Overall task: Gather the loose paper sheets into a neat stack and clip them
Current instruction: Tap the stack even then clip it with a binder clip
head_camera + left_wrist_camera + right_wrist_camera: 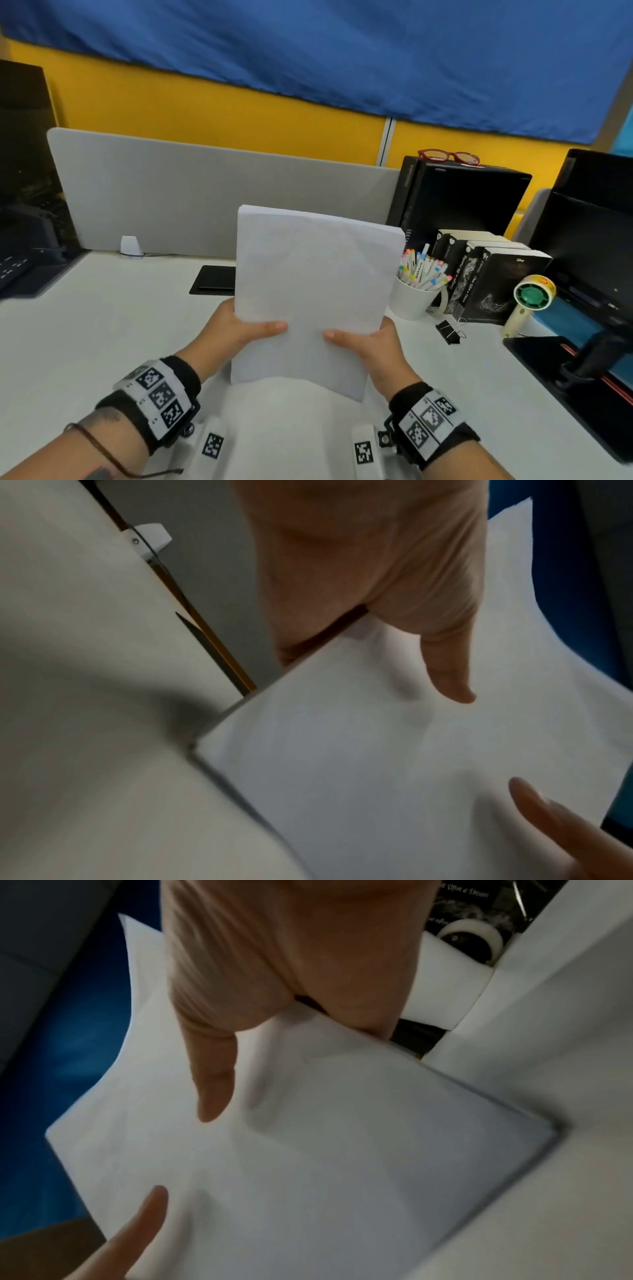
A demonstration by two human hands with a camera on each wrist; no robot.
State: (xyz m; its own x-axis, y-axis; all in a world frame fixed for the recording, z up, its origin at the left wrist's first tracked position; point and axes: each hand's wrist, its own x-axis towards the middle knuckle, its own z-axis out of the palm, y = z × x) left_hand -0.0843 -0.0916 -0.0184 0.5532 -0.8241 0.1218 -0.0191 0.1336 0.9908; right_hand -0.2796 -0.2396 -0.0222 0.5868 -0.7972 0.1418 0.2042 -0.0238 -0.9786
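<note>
A stack of white paper sheets [315, 284] stands almost upright over the desk's front, edges roughly even. My left hand [239, 329] grips its left edge, thumb across the front and fingers hidden behind. My right hand [363, 339] grips the right edge the same way. In the left wrist view the thumb of the left hand [448, 669] lies on the paper stack [377, 750]. The right wrist view shows the right hand's thumb [212, 1080] on the stack [308, 1150]. A black binder clip [450, 330] lies on the desk to the right of the paper.
A white cup of coloured markers [419, 284], black books [486, 277] and a small hand fan [529, 301] stand at the right. A black pad [212, 279] lies behind the stack. A grey divider [205, 192] bounds the white desk [102, 325]. A keyboard sits far left.
</note>
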